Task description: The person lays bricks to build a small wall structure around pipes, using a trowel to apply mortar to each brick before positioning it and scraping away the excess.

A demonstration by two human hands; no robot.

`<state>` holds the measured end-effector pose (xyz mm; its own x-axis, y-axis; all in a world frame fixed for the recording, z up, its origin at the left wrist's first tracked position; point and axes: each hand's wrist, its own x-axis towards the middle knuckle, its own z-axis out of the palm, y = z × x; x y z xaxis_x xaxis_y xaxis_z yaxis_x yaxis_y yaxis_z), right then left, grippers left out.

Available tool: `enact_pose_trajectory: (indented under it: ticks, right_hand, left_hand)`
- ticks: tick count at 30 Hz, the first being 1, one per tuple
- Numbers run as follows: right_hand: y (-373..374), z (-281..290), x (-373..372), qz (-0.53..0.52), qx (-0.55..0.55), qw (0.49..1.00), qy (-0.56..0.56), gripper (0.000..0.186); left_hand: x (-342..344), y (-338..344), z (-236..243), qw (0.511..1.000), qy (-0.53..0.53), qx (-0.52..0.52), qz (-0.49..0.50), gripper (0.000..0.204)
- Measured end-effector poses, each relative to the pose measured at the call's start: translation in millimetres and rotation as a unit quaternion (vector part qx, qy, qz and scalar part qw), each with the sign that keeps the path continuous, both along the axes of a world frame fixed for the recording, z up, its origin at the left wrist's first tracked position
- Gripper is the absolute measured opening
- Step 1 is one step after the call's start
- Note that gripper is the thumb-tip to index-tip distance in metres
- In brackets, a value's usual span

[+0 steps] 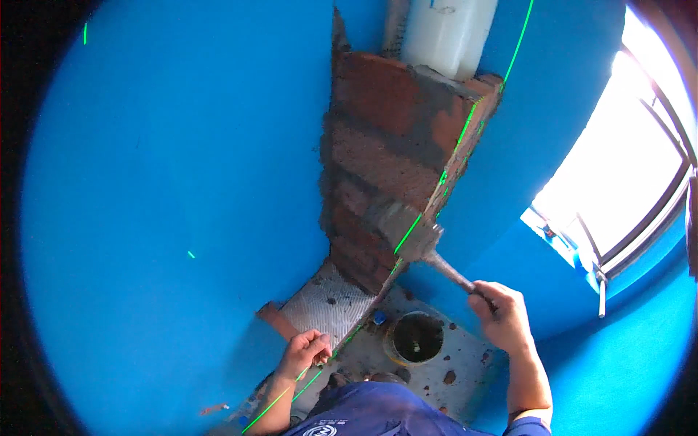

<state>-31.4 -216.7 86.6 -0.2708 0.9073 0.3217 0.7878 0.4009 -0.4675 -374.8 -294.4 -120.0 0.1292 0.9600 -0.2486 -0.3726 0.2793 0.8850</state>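
Observation:
My right hand (503,316) is wrapped around the handle of a mortar-caked trowel (418,236). Its broad grey blade reaches the lower edge of a partly built brick wall (385,156), with wet-looking mortar smeared over the joints. Lower left, my left hand (307,356) has its fingers curled in; whether they pinch anything cannot be made out. A reddish brick piece (278,320) lies just beyond that hand, beside a ribbed pale surface (331,301) at the foot of the brickwork.
Behind the bricks stands a white pipe (447,36). A bucket of dark mortar (416,338) sits on the crumb-strewn floor (447,396). Blue walls (189,167) flank the brickwork, with a bright window (603,152) at right. Green laser lines cross the brick edge.

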Motion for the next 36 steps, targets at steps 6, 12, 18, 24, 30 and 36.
enact_pose_trajectory:
  ticks: [6, 12, 18, 24, 30, 36]
  right_hand:
    - [12, 12, 15, -0.051, 0.081, 0.99, 0.102, 0.02]
    - [11, -44, 35, -0.062, 0.085, 0.994, 0.027, 0.018]
    - [2, -73, 31, -0.036, 0.04, 0.985, 0.163, 0.02]
    - [18, -84, 17, -0.048, -0.04, 0.946, 0.318, 0.023]
    - [9, -133, 46, -0.02, -0.263, 0.88, 0.396, 0.025]
    - [45, -104, 33, 0.017, -0.207, 0.851, 0.482, 0.026]
  left_hand:
    - [13, 12, 9, 0.998, -0.004, -0.031, -0.058, 0.023]
    - [26, 13, 23, 0.997, 0.017, -0.021, -0.078, 0.021]
    - [23, 11, 16, 0.994, 0.046, -0.038, -0.09, 0.026]
    - [34, 15, 19, 0.99, 0.049, -0.07, -0.108, 0.022]
    - [34, 11, 14, 0.988, 0.114, -0.038, -0.096, 0.032]
    - [50, 10, 14, 0.988, 0.126, -0.028, -0.086, 0.032]
